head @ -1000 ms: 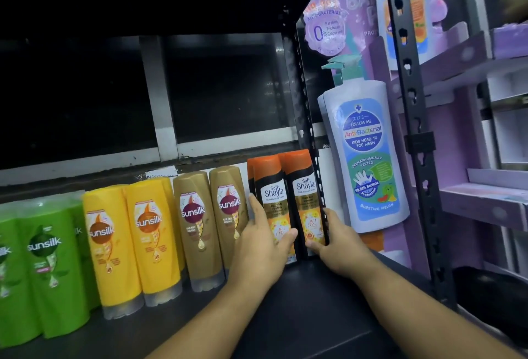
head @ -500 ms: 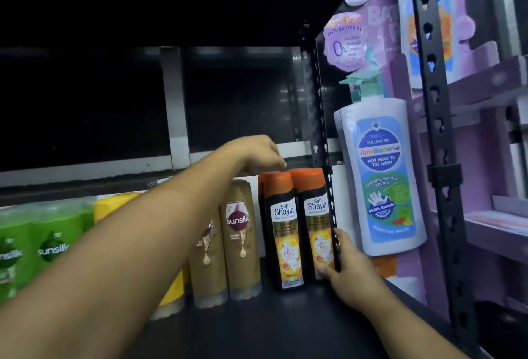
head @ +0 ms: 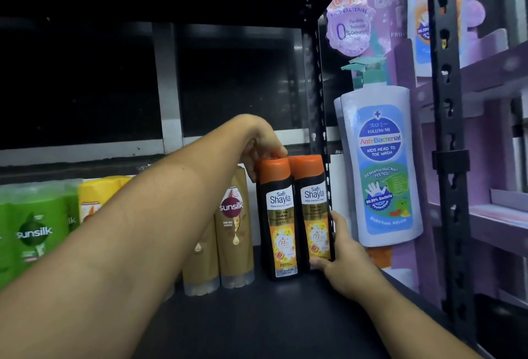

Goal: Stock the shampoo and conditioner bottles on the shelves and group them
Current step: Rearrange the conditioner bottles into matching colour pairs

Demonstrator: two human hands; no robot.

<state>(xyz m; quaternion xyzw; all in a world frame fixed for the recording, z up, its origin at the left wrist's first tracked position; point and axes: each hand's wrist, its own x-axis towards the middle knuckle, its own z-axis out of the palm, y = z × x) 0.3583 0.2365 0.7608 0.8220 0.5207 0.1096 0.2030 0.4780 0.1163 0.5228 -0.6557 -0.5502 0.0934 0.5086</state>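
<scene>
Shayla bottles stand just beside the right upright

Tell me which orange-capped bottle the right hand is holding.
The right orange-capped bottle, the one beside the shelf post: the right hand grips its lower edge. The left orange-capped bottle has the left hand on its cap.

A shop aisle. Sunsilk bottles and Safi Shayla bottles stand grouped on a metal shelf. Beside it, a purple promotional stand displays kids' wash.
</scene>
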